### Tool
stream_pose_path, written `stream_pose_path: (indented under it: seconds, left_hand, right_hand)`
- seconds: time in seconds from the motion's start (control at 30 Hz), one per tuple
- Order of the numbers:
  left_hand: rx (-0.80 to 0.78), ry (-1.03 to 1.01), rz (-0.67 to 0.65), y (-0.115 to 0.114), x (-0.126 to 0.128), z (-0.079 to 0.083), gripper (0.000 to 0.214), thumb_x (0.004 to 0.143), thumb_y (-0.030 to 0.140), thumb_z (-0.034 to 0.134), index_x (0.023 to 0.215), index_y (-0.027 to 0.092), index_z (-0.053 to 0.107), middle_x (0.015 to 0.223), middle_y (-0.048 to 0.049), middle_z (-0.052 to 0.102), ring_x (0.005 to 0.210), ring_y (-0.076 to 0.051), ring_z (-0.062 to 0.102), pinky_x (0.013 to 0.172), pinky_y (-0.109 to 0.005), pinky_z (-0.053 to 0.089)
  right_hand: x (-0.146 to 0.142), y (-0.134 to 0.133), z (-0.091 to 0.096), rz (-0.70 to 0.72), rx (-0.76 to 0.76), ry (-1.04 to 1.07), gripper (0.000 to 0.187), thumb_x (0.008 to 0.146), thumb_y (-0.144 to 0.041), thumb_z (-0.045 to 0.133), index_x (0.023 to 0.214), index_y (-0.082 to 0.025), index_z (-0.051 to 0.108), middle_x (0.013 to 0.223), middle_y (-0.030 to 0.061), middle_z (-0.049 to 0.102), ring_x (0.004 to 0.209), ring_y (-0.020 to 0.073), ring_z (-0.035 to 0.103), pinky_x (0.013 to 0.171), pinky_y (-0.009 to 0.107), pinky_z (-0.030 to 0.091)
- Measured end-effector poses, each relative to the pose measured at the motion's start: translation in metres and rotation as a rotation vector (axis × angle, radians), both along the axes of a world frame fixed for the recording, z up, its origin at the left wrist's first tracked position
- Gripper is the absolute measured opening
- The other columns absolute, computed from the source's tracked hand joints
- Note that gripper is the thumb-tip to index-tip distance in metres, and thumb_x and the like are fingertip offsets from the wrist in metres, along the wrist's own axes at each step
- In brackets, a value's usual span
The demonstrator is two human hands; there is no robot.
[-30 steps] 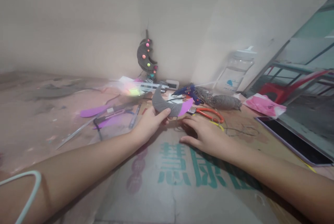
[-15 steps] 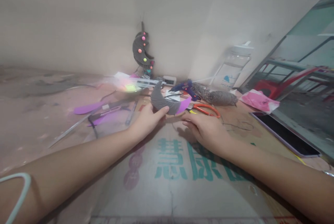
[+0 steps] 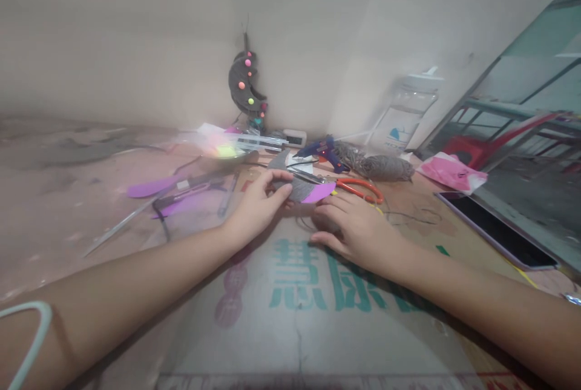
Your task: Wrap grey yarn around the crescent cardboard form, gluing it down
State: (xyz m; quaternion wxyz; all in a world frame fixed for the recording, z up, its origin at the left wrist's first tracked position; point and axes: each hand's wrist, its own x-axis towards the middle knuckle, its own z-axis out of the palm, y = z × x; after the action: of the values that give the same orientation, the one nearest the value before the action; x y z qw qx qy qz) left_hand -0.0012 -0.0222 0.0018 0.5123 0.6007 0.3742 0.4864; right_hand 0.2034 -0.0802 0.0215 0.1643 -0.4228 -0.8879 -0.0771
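Note:
My left hand [image 3: 265, 199] is closed on a flat crescent [image 3: 302, 189] wrapped mostly in grey yarn, with its right tip bare purple. The thumb lies on the near side, and the fingers bend over the top. My right hand [image 3: 358, 223] is just right of the purple tip, low over the cardboard. Its fingers curve, and the thumb stands apart from them. A thin strand shows faintly below the crescent, but I cannot tell whether the right hand touches it. Orange-handled pliers [image 3: 363, 189] lie behind the right hand.
A blue glue gun [image 3: 327, 152] and a grey yarn skein [image 3: 385, 167] lie at the back. A decorated grey moon [image 3: 242, 84] hangs by the wall. Purple pieces [image 3: 152, 187] lie left. A phone [image 3: 497, 229], a pink packet [image 3: 451, 172] and a water bottle [image 3: 411, 114] are right.
The crescent has tipped lower and flatter, and my left fingers now bend over its top. My right hand has shifted slightly right and down, with its thumb farther from the fingers.

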Motion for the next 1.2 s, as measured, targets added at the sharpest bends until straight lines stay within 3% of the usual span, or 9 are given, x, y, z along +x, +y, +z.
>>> stream_pose_path:
  seconds: [0.13,0.33,0.5,0.6,0.7,0.8,0.97,1.07,1.2]
  left_hand:
    - [0.113,0.078,0.031,0.001,-0.001,0.000,0.016,0.080,0.028,0.065,0.090,0.018,0.058,0.081,0.0008,0.062,0.066,-0.012,0.061,0.065,-0.024,0.048]
    - [0.172,0.222,0.017,-0.001,-0.004,0.001,0.022,0.085,0.031,0.058,0.102,0.019,0.066,0.098,-0.0033,0.067,0.082,-0.016,0.063,0.078,-0.029,0.048]
    - [0.224,0.301,0.032,-0.006,-0.004,0.002,0.028,0.086,0.029,0.056,0.111,0.021,0.065,0.112,-0.0065,0.065,0.093,-0.019,0.063,0.086,-0.033,0.047]
    - [0.245,0.275,0.059,-0.006,-0.004,0.000,0.026,0.087,0.028,0.056,0.110,0.020,0.062,0.109,-0.0068,0.063,0.095,-0.019,0.062,0.089,-0.034,0.047]
    - [0.237,0.244,0.088,-0.003,-0.004,-0.002,0.026,0.087,0.028,0.056,0.111,0.018,0.060,0.104,-0.0068,0.063,0.092,-0.019,0.063,0.088,-0.035,0.047]
    - [0.225,0.230,0.103,-0.002,-0.003,-0.002,0.027,0.087,0.028,0.056,0.112,0.018,0.058,0.102,-0.0066,0.064,0.090,-0.018,0.063,0.087,-0.035,0.047]
    - [0.233,0.241,0.111,-0.003,-0.003,0.000,0.026,0.086,0.028,0.056,0.111,0.019,0.059,0.106,-0.0065,0.065,0.092,-0.019,0.063,0.088,-0.036,0.047]
    - [0.246,0.254,0.113,-0.003,-0.003,0.000,0.025,0.085,0.028,0.058,0.108,0.019,0.060,0.109,-0.0069,0.065,0.098,-0.020,0.062,0.090,-0.036,0.046]
    - [0.270,0.273,0.081,-0.003,-0.003,-0.001,0.024,0.085,0.027,0.059,0.107,0.019,0.062,0.111,-0.0073,0.065,0.102,-0.021,0.060,0.092,-0.037,0.046]
  right_hand:
    - [-0.002,0.005,-0.006,-0.006,-0.123,0.132,0.026,0.087,-0.040,0.063,0.101,-0.019,0.065,0.101,0.0078,0.067,0.096,0.0224,0.058,0.083,0.035,0.047]
    - [-0.009,0.000,-0.008,0.077,-0.244,0.278,0.010,0.092,-0.022,0.055,0.085,-0.018,0.062,0.091,0.0054,0.065,0.087,0.0173,0.058,0.080,0.031,0.046]
    - [-0.013,-0.008,-0.003,0.006,-0.414,0.483,0.010,0.096,-0.020,0.042,0.092,-0.020,0.051,0.078,0.0004,0.062,0.070,0.0130,0.057,0.066,0.026,0.045]
    - [-0.013,-0.008,-0.002,-0.039,-0.498,0.602,0.014,0.091,-0.029,0.054,0.100,-0.021,0.046,0.073,-0.0028,0.057,0.064,0.0122,0.056,0.061,0.024,0.045]
    - [-0.009,-0.005,-0.002,-0.103,-0.408,0.522,0.038,0.081,-0.036,0.068,0.110,-0.022,0.048,0.076,-0.0032,0.055,0.064,0.0125,0.055,0.058,0.024,0.043]
    - [-0.003,-0.001,-0.003,-0.134,-0.199,0.307,0.045,0.082,-0.033,0.069,0.122,-0.026,0.051,0.079,-0.0023,0.057,0.065,0.0130,0.055,0.059,0.024,0.042]
    - [0.004,0.005,-0.002,-0.085,0.078,0.170,0.019,0.091,-0.027,0.057,0.106,-0.020,0.064,0.080,0.0012,0.065,0.069,0.0144,0.060,0.065,0.026,0.043]
    - [0.004,0.005,-0.001,-0.057,0.087,0.162,0.016,0.093,-0.023,0.052,0.090,-0.019,0.066,0.083,0.0015,0.069,0.074,0.0149,0.063,0.067,0.025,0.043]
    - [0.000,0.001,0.001,-0.039,0.021,0.149,0.019,0.094,-0.022,0.049,0.087,-0.017,0.067,0.080,0.0023,0.071,0.072,0.0152,0.064,0.064,0.025,0.043]
